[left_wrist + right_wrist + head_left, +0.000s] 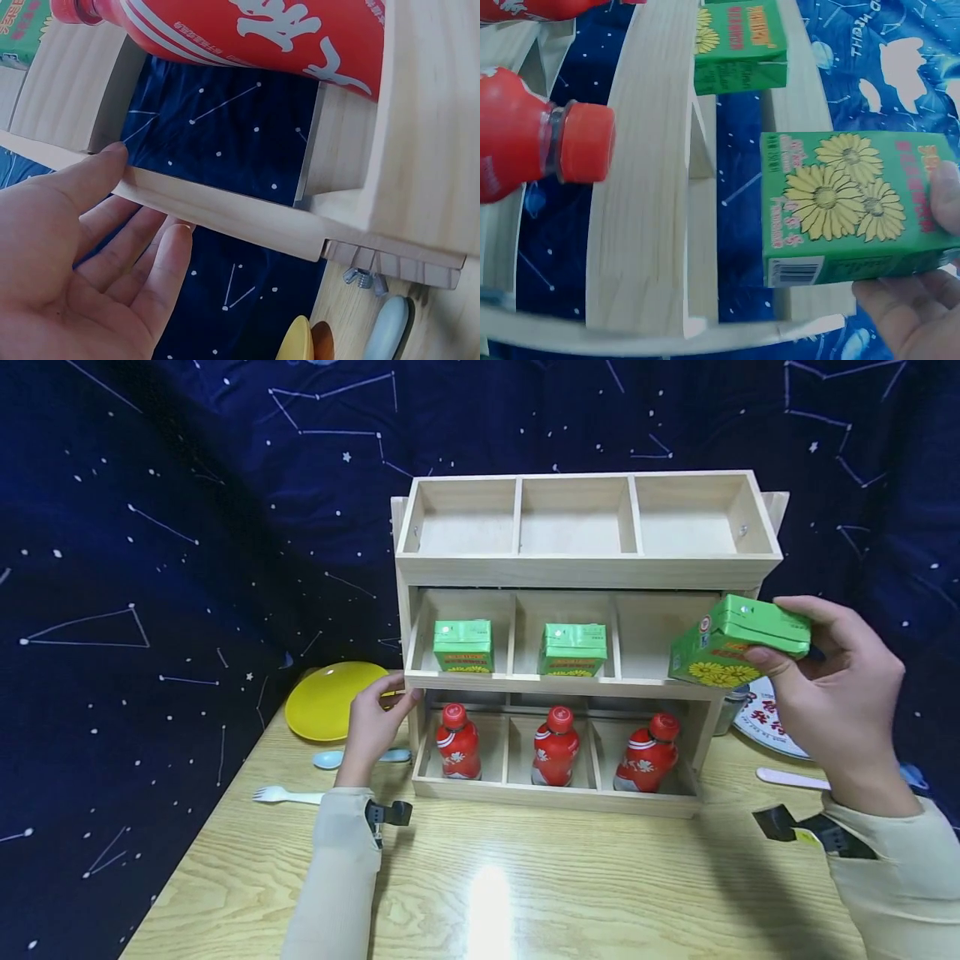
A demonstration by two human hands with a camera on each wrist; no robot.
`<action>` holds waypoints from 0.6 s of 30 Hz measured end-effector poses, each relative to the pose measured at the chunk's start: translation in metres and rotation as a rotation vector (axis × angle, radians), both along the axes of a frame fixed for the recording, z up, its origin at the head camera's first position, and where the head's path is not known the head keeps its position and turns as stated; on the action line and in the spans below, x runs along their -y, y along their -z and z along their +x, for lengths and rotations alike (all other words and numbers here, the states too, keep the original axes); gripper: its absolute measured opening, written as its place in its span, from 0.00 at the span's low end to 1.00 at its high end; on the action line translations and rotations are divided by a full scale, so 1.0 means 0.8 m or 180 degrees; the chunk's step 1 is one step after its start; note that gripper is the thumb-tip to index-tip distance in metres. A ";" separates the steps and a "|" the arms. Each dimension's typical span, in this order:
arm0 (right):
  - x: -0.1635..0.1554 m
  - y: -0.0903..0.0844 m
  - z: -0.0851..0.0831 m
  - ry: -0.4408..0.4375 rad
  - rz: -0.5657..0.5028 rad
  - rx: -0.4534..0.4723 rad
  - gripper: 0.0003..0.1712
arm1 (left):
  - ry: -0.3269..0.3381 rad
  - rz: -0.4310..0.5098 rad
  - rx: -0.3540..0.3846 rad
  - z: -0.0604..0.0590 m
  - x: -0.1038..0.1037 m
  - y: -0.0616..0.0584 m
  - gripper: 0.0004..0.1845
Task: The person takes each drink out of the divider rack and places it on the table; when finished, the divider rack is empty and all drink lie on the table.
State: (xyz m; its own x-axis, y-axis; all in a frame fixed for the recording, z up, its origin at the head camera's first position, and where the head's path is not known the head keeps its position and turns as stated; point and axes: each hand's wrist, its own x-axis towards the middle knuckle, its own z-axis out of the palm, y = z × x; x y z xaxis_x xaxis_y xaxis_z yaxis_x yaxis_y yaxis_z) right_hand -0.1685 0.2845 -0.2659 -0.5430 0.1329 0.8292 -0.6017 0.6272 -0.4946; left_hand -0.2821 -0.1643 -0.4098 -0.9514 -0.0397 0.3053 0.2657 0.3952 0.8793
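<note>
A green carton [731, 647] is held in the right hand [832, 693], fingers curled over its top and thumb under it. The carton is tilted, in the air just in front of the right end of the rack [588, 568], level with the middle shelf. In the right wrist view the carton [855, 206] is seen with its daisy face up, pinched at its right end by the fingers [946, 199].

The left hand [375, 727] is laid against the rack's left edge at the middle shelf, fingers nearly straight; nothing is gripped. In the left wrist view the fingertips [101, 169] are seen touching the wooden ledge.

Two more cartons [463, 646] [572, 649] are stood in the middle shelf's left and centre slots; the right slot is unfilled. Three red bottles [458, 742] [556, 746] [647, 753] are stood in the bottom slots, the right one leaning.

A yellow plate [326, 697], a blue spoon [330, 759] and a white fork [285, 795] are seen on the table [480, 877] left of the rack.
</note>
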 end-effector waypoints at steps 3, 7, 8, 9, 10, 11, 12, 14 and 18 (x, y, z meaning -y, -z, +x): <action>-0.013 0.005 0.015 0.0112 0.0019 0.0022 0.28 | -0.0019 0.0003 0.0018 0.000 -0.001 0.000 0.24; -0.033 0.019 0.029 0.0269 0.0065 0.0129 0.29 | -0.0033 -0.0011 0.0033 0.001 0.000 -0.001 0.25; -0.038 0.024 0.033 0.0328 0.0067 0.0193 0.29 | -0.0030 -0.0015 0.0037 0.002 0.000 -0.002 0.26; -0.043 0.030 0.036 0.0400 0.0086 0.0252 0.30 | -0.0029 -0.0026 0.0043 0.002 0.000 -0.002 0.26; -0.048 0.035 0.039 0.0443 0.0050 0.0308 0.30 | -0.0033 -0.0034 0.0045 0.002 0.000 -0.002 0.26; -0.053 0.040 0.042 0.0497 0.0024 0.0373 0.30 | -0.0036 -0.0043 0.0047 0.003 0.000 -0.002 0.26; -0.058 0.045 0.044 0.0549 0.0006 0.0439 0.30 | -0.0037 -0.0052 0.0050 0.003 0.000 -0.002 0.26; -0.068 0.056 0.048 0.0636 -0.0030 0.0545 0.30 | -0.0042 -0.0061 0.0048 0.003 0.000 -0.001 0.26; -0.088 0.080 0.049 0.0829 -0.0100 0.0724 0.29 | -0.0042 -0.0084 0.0041 0.002 -0.001 -0.002 0.25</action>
State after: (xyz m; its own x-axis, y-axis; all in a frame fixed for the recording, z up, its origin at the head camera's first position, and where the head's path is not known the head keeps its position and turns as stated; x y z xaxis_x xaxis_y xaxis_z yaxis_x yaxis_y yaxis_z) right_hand -0.1296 0.3545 -0.3298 -0.6579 0.3151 0.6841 -0.2955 0.7275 -0.6192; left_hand -0.2806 -0.1636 -0.4084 -0.9547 -0.0445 0.2941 0.2489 0.4218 0.8719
